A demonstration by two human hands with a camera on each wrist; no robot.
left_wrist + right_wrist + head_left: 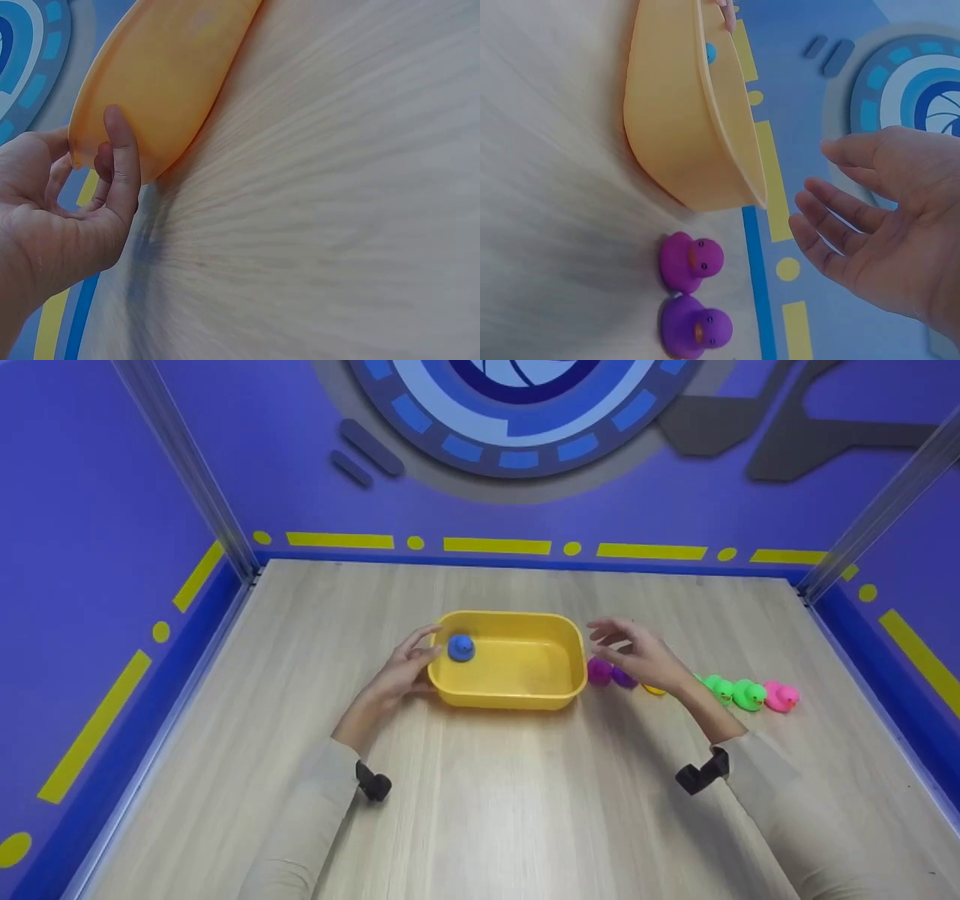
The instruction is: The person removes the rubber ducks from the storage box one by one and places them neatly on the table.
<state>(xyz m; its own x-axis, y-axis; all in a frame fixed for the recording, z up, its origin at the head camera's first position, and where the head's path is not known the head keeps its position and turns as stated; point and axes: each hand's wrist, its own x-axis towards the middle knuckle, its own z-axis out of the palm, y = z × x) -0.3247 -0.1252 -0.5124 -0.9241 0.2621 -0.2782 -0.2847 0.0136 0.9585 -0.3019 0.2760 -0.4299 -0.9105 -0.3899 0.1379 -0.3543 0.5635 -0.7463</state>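
Observation:
A yellow plastic basin [517, 695] stands on the table, with one blue rubber duck [461, 648] inside near its left end. My left hand [401, 671] grips the basin's left rim, thumb over the edge and fingers along the outer wall. Just right of the basin, my right hand [634, 652] hovers with loosely bent fingers and holds nothing. Below it, a magenta duck [684, 261] and a purple duck [690, 327] sit side by side next to the basin. A yellow duck [655, 690] is mostly hidden under the right hand.
Beyond the right wrist the row goes on with green ducks [748, 694] and a pink duck [782, 697] at its right end. Blue panels [480, 521] with yellow markings wall in the wooden table [495, 802] at the back and sides.

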